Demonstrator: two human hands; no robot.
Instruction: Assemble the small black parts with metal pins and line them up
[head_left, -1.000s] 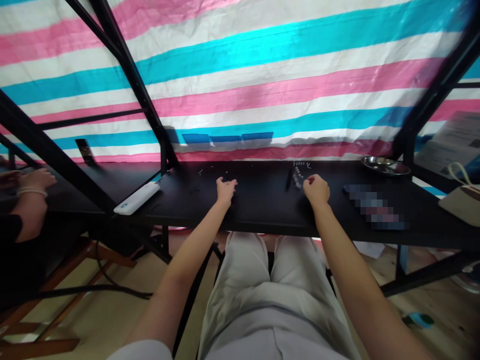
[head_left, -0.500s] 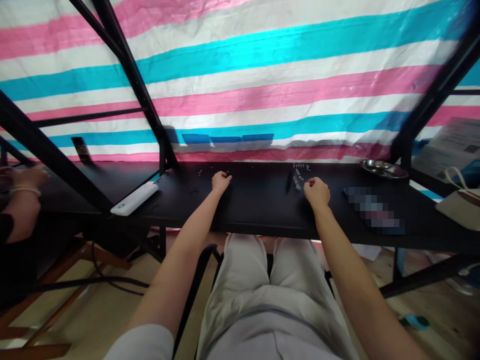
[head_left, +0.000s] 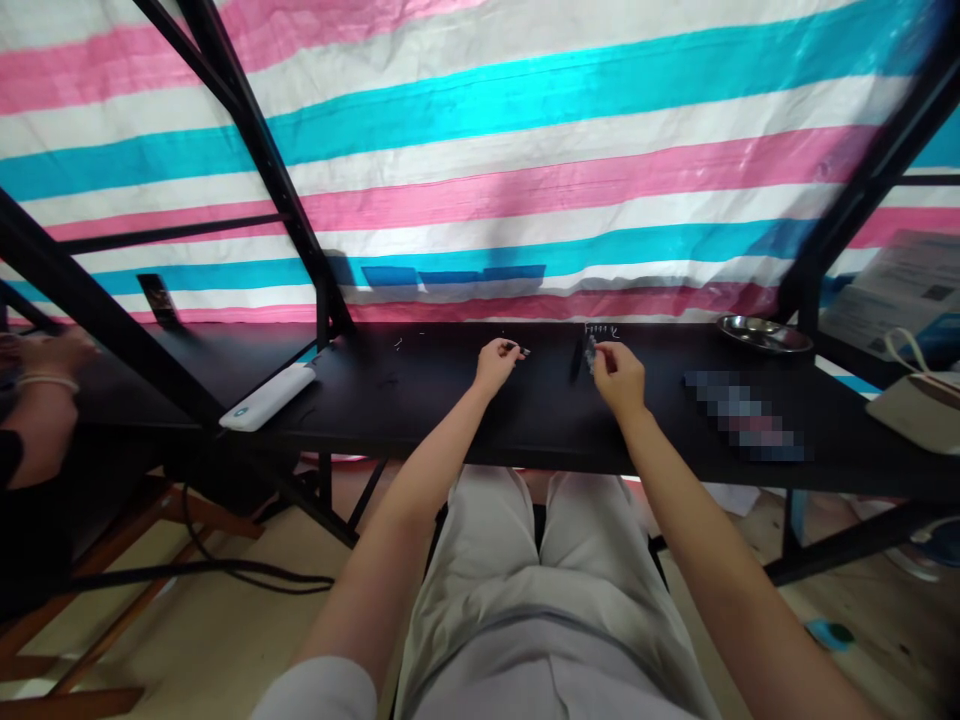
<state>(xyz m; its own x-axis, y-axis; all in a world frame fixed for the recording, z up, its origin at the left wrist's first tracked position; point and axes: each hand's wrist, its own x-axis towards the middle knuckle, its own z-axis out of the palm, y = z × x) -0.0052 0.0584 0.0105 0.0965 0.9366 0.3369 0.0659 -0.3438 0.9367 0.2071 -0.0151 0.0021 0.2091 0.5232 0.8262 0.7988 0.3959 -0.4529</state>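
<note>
My left hand (head_left: 496,366) is closed in a pinch above the middle of the black table (head_left: 540,430). A tiny dark and pale piece (head_left: 525,351) sticks out from its fingertips, too small to name. To the right, my right hand (head_left: 621,378) is also closed, thumb and finger pressed together beside a row of small clear pieces (head_left: 590,350). Whatever those fingers pinch is hidden. A slim dark object (head_left: 577,358) lies just left of that row. Behind it are small white marks or bits (head_left: 601,330) on the tabletop.
A long white case (head_left: 268,396) lies at the left, a shiny metal dish (head_left: 765,335) at the back right. Near the right hand is a blurred-out flat object (head_left: 742,415); a beige bag (head_left: 919,410) sits farther right. Black frame bars flank the table. Another person's arm (head_left: 49,400) is far left.
My left hand has moved right, closer to the right hand, and a tiny piece now shows at its fingertips. My right hand has shifted slightly left and away to the clear pieces.
</note>
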